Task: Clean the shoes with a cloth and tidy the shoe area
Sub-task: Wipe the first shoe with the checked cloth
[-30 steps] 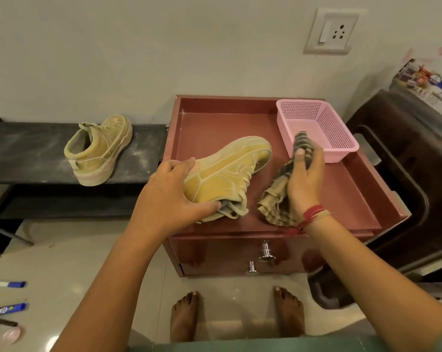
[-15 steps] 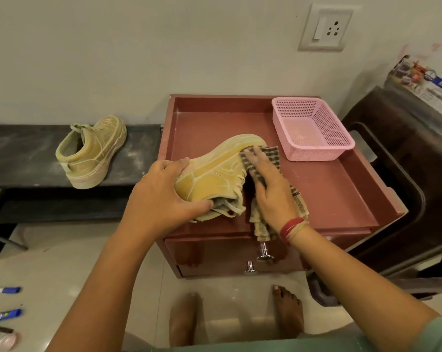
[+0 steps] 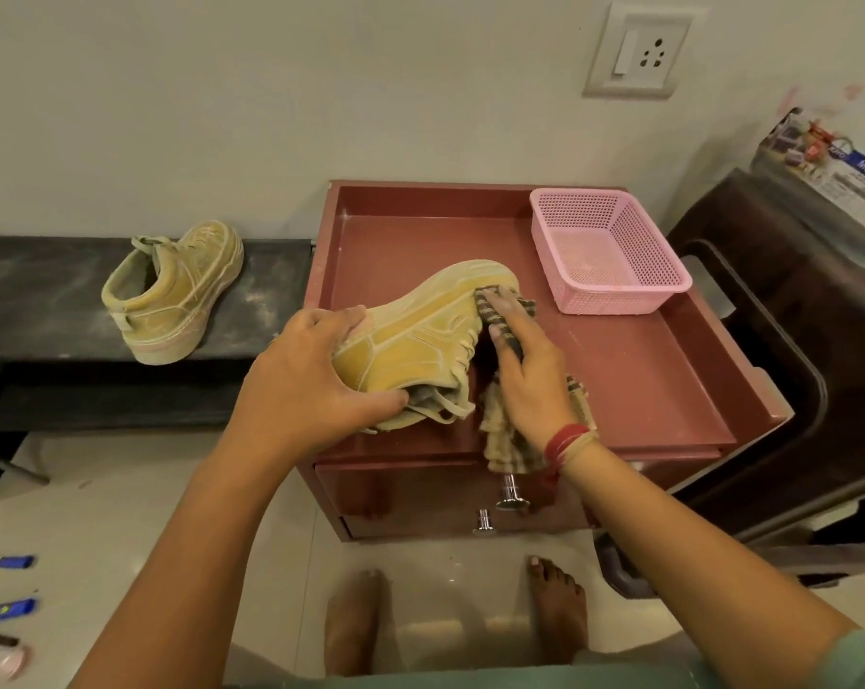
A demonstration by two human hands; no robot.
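Centre frame: a red drawer cabinet (image 3: 619,390) w/ a raised-lip top serves as the workbench for a shoe-cleaning job. To its left, mid-frame, a dusty dark rack shelf (image 3: 48,295) carries the 2nd tan sneaker (image 3: 172,300), upright, heel toward camera, not yet wiped by the look of its grey film. Upper right of the cabinet top, a pink mesh basket (image 3: 614,251) sits apart from the action.

On the cabinet top, centre, the tan sneaker (image 3: 420,335) lies on its side, toe toward the basket. Left hand (image 3: 306,385) is clamped round its heel & collar, thumb underneath. Right hand (image 3: 525,380) presses a checked cloth (image 3: 500,430) flat against the toe & lace side, fingers extended over the fabric; the cloth's tail hangs past the front edge above the drawer knobs.

The change: a sec ago the cloth was bunched in the right hand beside the shoe, near the basket; half a sec ago it met the upper, & now it sits further up at the toe. Judgement: wiping of shoe no. 1 has just begun; shoe no. 2 & the dusty shelf remain.
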